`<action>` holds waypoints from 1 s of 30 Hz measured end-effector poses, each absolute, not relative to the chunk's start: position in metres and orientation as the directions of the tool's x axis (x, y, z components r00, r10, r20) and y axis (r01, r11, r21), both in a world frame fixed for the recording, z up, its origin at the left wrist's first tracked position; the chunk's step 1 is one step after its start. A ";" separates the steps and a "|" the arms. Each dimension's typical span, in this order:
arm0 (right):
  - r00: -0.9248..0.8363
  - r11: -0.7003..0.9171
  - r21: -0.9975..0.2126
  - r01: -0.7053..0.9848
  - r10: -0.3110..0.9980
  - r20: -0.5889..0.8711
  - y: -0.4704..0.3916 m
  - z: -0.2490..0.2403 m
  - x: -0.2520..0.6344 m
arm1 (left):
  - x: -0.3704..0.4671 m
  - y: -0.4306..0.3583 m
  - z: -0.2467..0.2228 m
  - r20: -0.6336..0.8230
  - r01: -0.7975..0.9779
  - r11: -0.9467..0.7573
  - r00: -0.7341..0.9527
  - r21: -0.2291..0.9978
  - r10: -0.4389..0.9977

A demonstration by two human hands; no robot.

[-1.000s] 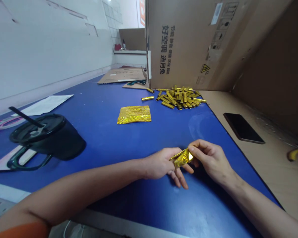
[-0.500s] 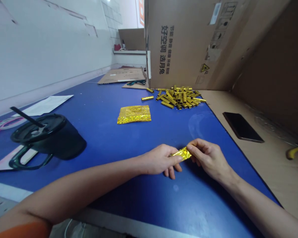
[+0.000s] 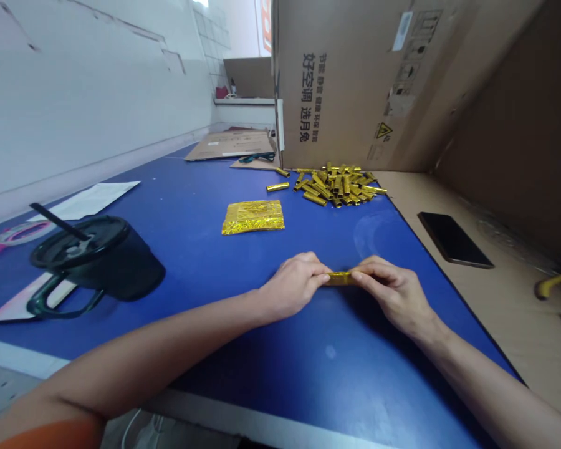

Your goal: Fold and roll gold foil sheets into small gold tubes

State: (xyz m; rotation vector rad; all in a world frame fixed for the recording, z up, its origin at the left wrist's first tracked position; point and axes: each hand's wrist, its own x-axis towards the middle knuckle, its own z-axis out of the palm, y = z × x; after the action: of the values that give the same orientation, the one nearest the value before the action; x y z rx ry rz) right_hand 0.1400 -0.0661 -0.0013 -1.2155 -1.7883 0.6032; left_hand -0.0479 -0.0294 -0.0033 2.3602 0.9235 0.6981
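A narrow strip of shiny gold foil paper (image 3: pixel 340 279) is stretched between my two hands, low over the blue table. My left hand (image 3: pixel 300 280) pinches its left end between thumb and fingers. At the other end, my right hand (image 3: pixel 390 288) grips it the same way. Beyond my hands lies a flat stack of gold foil sheets (image 3: pixel 253 217). A heap of small rolled gold foil tubes (image 3: pixel 339 186) sits at the back, and a single gold tube (image 3: pixel 277 186) lies left of it.
A dark lidded mug with a straw (image 3: pixel 98 255) stands at the left, near a roll of tape (image 3: pixel 25 233) and white paper (image 3: pixel 91 198). A large cardboard box (image 3: pixel 350 81) rises behind the heap. To the right, a phone (image 3: pixel 453 239) rests on cardboard.
My left hand has turned palm down and moved slightly up. The foil now looks narrower and lies level, where before it was broader and slanted.
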 end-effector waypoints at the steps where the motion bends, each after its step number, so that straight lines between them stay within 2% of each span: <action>1: -0.172 0.446 -0.739 0.505 0.891 0.420 -0.066 -0.002 0.141 | -0.049 -0.028 -0.004 0.335 0.489 -0.696 0.633 0.525 0.698; 5: -0.270 0.535 -0.580 0.614 0.833 0.483 -0.066 -0.004 0.145 | -0.051 -0.022 -0.010 0.474 0.526 -0.806 0.656 0.270 0.587; 8: -0.371 0.591 -0.379 0.712 0.775 0.511 -0.067 -0.008 0.146 | -0.051 -0.019 -0.014 0.504 0.529 -0.841 0.697 0.119 0.510; 11: -0.462 0.608 -0.174 0.775 0.732 0.500 -0.067 -0.011 0.146 | -0.052 -0.017 -0.017 0.495 0.539 -0.842 0.730 0.007 0.471; 14: -0.511 0.590 -0.052 0.806 0.737 0.443 -0.067 -0.012 0.145 | -0.052 -0.015 -0.020 0.439 0.549 -0.834 0.761 -0.046 0.477; 19: -0.529 0.557 0.022 0.830 0.774 0.349 -0.068 -0.009 0.141 | -0.052 -0.015 -0.020 0.372 0.551 -0.833 0.785 -0.053 0.496; 30: -0.544 0.536 0.111 0.837 0.791 0.280 -0.071 -0.006 0.137 | -0.049 -0.027 -0.013 0.288 0.565 -0.811 0.810 -0.151 0.510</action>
State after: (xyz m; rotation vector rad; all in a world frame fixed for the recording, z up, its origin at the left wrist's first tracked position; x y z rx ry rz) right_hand 0.1367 -0.0710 -0.0059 -1.3831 -2.5766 -0.3441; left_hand -0.0491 -0.0273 -0.0128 3.2064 0.9663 0.4006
